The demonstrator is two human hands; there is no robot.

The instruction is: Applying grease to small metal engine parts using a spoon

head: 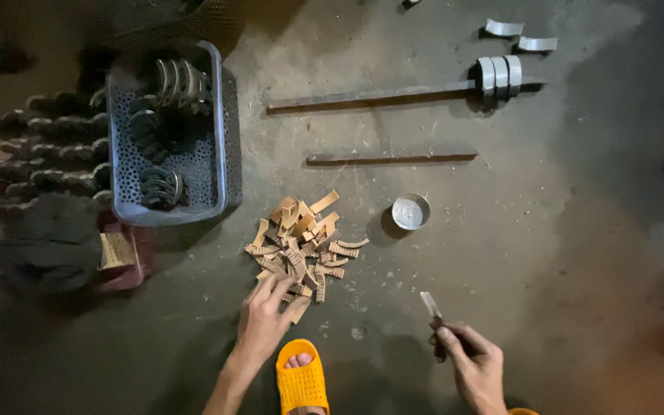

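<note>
Your left hand (pixel 264 317) reaches forward with the forearm angled up from below, palm down, fingers spread and extended. Your right hand (pixel 470 361) sits lower and further right, fingers curled in a closed grip, thumb on top, knuckles facing up.

Perforated plastic basket (pixel 224 146), rough concrete floor (pixel 562 253)

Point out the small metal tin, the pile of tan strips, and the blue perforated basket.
small metal tin (pixel 410 211), head view, on its pale inside bottom.
pile of tan strips (pixel 301 246), head view, on strips at the heap's middle.
blue perforated basket (pixel 220 131), head view, on its right rim.
</note>
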